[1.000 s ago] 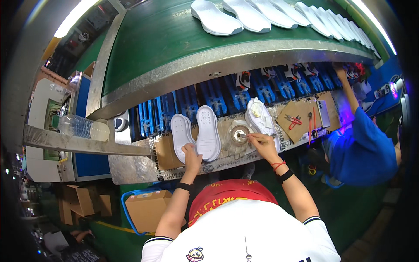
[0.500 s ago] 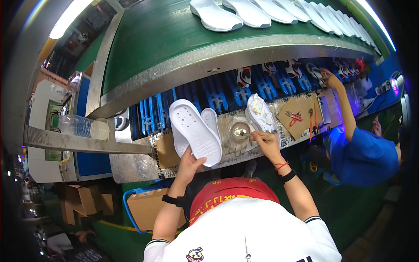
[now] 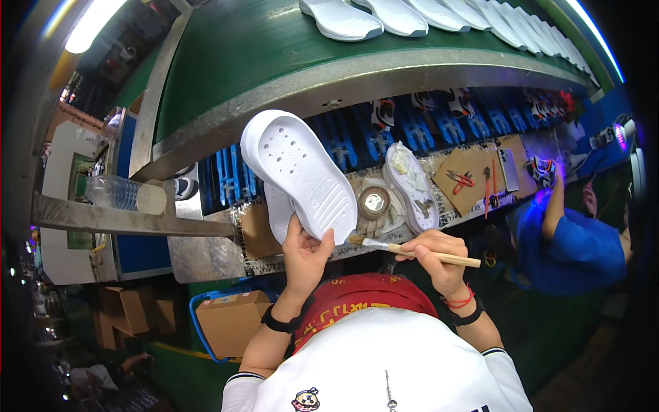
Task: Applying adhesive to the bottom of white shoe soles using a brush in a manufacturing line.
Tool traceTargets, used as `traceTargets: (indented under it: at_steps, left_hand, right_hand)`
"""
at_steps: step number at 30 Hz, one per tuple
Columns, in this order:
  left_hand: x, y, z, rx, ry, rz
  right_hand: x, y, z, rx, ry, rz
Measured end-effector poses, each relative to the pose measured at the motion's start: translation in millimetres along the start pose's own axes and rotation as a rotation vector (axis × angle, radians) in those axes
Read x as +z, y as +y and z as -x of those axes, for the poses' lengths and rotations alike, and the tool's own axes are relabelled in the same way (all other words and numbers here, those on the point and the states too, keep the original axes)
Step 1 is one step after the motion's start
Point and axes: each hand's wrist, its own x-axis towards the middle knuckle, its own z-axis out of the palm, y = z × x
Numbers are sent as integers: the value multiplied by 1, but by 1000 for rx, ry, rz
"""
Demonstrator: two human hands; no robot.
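Observation:
My left hand (image 3: 307,255) grips a white shoe sole (image 3: 302,172) by its near end, thumb on top. Holes dot its far part and ridges cross the near part. Behind it, partly hidden, stands another white sole (image 3: 276,209). My right hand (image 3: 437,255) is closed around the wooden handle of a paintbrush (image 3: 395,247). The bristles point left, close beside the sole's near edge; whether they touch is unclear. Between the hands, farther off, sits a round pot (image 3: 374,200) with whitish contents. Right of it lies a white sole (image 3: 412,192) with crumpled scraps on it.
On brown cardboard (image 3: 473,165) lie red-handled pliers (image 3: 461,180), with a phone (image 3: 509,169) beside them. Behind, a metal-edged green conveyor (image 3: 233,75) carries several white soles (image 3: 342,20). A co-worker in blue (image 3: 570,240) holds a shoe (image 3: 541,172) at right.
My right hand drew the brush from the pot toward me, beside the held sole. The left hand raised that sole slightly. The co-worker's hand brought a shoe nearer from the rack.

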Motion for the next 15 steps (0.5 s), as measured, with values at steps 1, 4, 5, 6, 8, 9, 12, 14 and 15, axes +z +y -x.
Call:
traceTargets:
  at_steps: [1, 4, 5, 6, 8, 9, 12, 14, 15]
  left_hand:
    - [1, 2, 0, 0, -2, 1]
    - [5, 7, 0, 28, 4, -45]
    - [5, 9, 0, 29, 3, -53]
    - [5, 10, 0, 31, 2, -60]
    - [5, 9, -1, 35, 2, -68]
    - [5, 9, -1, 39, 2, -76]
    - [7, 9, -1, 47, 2, -76]
    - [5, 10, -1, 49, 7, -89]
    - [5, 10, -2, 50, 8, -99]
  right_hand:
    - [1, -1, -3, 0, 2, 1]
    - [0, -4, -9, -119, -57, 141]
    - [-3, -6, -11, -141, -92, 164]
    - [-5, -8, -13, -162, -126, 188]
    - [-4, -9, -15, -169, -114, 169]
    - [-4, -9, -17, -175, -101, 151]
    - [0, -9, -22, -199, -133, 177]
    - [-8, -9, -23, -200, -163, 168]
    - [-11, -9, -24, -200, -190, 163]
